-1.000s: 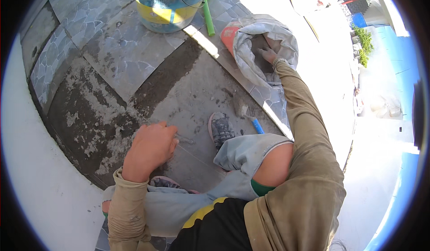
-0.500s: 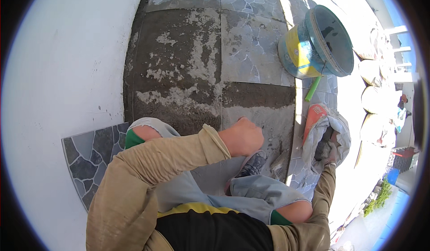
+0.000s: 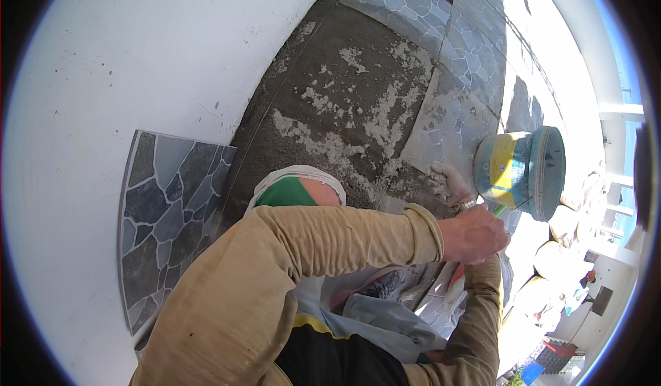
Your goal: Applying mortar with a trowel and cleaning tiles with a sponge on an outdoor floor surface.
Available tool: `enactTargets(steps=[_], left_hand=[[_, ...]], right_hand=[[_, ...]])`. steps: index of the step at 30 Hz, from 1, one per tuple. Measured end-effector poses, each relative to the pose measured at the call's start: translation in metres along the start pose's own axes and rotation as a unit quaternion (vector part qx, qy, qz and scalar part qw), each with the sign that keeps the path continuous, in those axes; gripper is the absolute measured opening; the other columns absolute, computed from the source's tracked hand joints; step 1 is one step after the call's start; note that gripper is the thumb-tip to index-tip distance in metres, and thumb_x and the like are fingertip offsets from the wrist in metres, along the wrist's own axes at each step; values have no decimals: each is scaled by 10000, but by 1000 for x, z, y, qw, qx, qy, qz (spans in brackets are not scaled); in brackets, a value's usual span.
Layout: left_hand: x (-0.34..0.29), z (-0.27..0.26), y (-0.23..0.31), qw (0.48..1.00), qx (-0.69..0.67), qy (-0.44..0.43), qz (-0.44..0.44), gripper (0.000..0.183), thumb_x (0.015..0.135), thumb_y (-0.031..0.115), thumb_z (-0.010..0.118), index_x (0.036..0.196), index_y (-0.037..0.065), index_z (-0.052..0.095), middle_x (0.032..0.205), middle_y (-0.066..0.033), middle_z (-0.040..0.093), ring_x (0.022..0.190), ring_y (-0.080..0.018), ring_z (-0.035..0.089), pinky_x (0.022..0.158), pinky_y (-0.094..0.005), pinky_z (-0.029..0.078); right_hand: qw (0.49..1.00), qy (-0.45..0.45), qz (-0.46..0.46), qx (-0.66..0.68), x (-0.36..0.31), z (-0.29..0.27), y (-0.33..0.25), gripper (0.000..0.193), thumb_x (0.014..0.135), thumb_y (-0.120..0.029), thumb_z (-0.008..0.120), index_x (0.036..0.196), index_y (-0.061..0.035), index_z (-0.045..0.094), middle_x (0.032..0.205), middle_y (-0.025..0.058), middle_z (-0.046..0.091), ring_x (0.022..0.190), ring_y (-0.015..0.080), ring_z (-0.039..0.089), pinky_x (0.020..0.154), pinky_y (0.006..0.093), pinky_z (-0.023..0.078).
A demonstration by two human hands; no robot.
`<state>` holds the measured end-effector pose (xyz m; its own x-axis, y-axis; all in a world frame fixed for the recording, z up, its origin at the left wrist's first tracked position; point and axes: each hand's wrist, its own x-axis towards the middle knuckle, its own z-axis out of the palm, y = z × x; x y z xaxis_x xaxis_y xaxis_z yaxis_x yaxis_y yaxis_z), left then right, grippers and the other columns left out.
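My right hand (image 3: 449, 183), dusted pale grey and wearing a wristwatch, reaches out over the edge of the dark mortar bed (image 3: 330, 87). Its fingers are curled round what looks like pale grey powder. Crossing above the right forearm, my left hand (image 3: 475, 234) is closed in a fist near the right sleeve; what it holds, if anything, is hidden. Just beyond the left fist shows part of a green handle (image 3: 499, 210), beside a blue-green bucket (image 3: 502, 169) with a yellow label. A whitish sack (image 3: 507, 276) is mostly hidden behind my right arm.
A stone-patterned tile (image 3: 169, 207) leans against the white wall (image 3: 172, 62) on my left. Laid tiles (image 3: 475, 62) border the mortar at the far side and right. Several filled sacks (image 3: 551, 259) line the bright right side. My knee (image 3: 303, 192) is close to the bed.
My right hand has come out of the sack and moved forward to the mortar's edge. My left fist has shifted right, over the right forearm. The view has turned and shifted left.
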<state>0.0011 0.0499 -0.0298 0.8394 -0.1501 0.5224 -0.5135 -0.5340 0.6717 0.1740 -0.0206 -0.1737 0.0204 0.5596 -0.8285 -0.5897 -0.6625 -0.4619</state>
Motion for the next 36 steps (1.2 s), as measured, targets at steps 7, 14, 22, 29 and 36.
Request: enactTargets(steps=[7, 14, 22, 29, 36], left_hand=[[18, -35, -24, 996, 8, 33, -79, 158, 769, 134, 685, 899, 48, 664, 867, -145, 695, 805, -283, 704, 714, -400, 542], [15, -71, -53, 994, 5, 32, -107, 177, 776, 97, 680, 940, 37, 652, 834, -159, 681, 790, -299, 701, 717, -397, 552], [4, -99, -75, 991, -23, 55, -116, 189, 784, 91, 683, 962, 34, 653, 808, -165, 675, 773, -320, 694, 712, -414, 552], [15, -106, -70, 989, -57, 105, -89, 177, 846, 82, 604, 1017, 58, 644, 801, -171, 661, 750, -375, 650, 671, -458, 510], [-4, -123, -97, 977, -26, 161, -137, 195, 861, 75, 576, 1040, 51, 650, 800, -187, 664, 772, -365, 653, 692, -453, 509]], right_hand=[[955, -118, -25, -271, 170, 177, -65, 175, 897, -247, 621, 888, -75, 651, 760, 24, 654, 571, 122, 599, 421, 246, 418], [982, 2, -106, -156, 241, 181, -112, 176, 883, -242, 637, 899, -70, 666, 772, 34, 661, 600, 131, 606, 459, 272, 438], [971, 20, -163, -175, 270, 220, -145, 166, 873, -217, 643, 902, -58, 679, 793, 51, 667, 649, 154, 614, 536, 317, 468], [929, 81, -275, -235, 327, 178, -212, 139, 873, -138, 604, 863, -25, 685, 765, 55, 647, 640, 184, 604, 597, 344, 505], [835, 270, -436, -198, 401, 130, -139, 140, 897, -128, 582, 920, -21, 670, 786, 60, 648, 651, 181, 609, 598, 353, 511]])
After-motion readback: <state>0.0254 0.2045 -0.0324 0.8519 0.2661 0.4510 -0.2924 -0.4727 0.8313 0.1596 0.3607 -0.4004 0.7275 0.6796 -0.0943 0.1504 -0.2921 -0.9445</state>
